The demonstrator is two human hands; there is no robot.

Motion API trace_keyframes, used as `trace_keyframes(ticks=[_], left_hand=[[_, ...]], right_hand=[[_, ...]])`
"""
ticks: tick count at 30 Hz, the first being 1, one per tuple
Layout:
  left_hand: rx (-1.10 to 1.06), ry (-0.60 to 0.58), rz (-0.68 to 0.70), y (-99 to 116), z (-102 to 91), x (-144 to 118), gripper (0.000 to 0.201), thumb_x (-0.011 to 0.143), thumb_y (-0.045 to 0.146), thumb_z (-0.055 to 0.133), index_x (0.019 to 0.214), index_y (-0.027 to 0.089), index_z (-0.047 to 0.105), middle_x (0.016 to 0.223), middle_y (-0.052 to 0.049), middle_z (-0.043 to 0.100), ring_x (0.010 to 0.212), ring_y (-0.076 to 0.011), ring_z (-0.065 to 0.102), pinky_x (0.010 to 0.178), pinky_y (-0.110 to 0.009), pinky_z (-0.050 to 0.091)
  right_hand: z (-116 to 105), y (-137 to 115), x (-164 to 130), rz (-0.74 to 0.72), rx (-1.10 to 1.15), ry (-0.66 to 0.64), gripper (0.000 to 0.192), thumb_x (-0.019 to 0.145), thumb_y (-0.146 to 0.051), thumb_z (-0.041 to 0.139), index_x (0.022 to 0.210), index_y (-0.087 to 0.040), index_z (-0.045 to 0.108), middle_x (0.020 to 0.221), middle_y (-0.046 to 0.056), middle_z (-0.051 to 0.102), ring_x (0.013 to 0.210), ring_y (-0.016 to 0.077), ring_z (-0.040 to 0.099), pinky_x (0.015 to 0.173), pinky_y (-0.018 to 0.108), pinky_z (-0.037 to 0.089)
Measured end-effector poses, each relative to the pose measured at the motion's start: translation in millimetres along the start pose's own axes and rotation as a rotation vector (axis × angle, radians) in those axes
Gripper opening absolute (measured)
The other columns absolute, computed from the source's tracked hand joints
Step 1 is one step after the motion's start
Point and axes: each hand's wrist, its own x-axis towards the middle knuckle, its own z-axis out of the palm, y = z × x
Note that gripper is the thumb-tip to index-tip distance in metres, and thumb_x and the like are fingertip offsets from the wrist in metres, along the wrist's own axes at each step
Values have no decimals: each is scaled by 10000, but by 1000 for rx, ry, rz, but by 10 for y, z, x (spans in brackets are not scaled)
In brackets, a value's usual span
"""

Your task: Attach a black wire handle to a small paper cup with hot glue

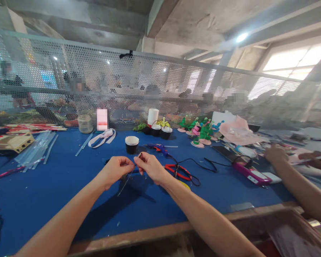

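Note:
Above the blue table, my left hand (117, 169) and my right hand (149, 166) meet with their fingertips pinched. Between them is a thin, dark, wire-like strand (126, 185), one end trailing down toward me; its small details are hidden by the fingers. Just beyond my hands stands a small black cup with a white rim (132, 144). A blue glue gun (157, 148) lies behind my right hand, and red-handled pliers or scissors (178, 172) are partly covered by that forearm.
Clear glue sticks (37, 148) and a white ribbon (101, 138) lie left. Two handled cups (166, 132), stacked white cups (153, 117) and green and pink figures (203, 132) stand at the back. A purple device (251, 174) and another person's arm (296, 175) are right. A perforated screen (176, 82) bounds the table.

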Motion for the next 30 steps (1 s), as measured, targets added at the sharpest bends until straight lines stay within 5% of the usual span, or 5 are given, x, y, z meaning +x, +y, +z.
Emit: trace_keyframes(ticks=[13, 30], left_hand=[[-42, 113, 9, -7, 86, 1, 160, 561, 277, 578, 555, 127, 523, 484, 55, 468, 446, -53, 351, 438, -185, 241], [317, 238, 231, -51, 121, -10, 150, 636, 267, 492, 617, 157, 592, 450, 43, 446, 420, -80, 347, 402, -196, 224]], right_hand=[[21, -18, -11, -41, -123, 39, 285, 698, -430, 490, 593, -184, 391, 419, -74, 405, 373, 63, 380, 400, 199, 322], [7, -6, -5, -106, -279, 185, 328, 682, -455, 495, 526, -195, 370, 385, -61, 388, 388, 75, 356, 389, 212, 289]])
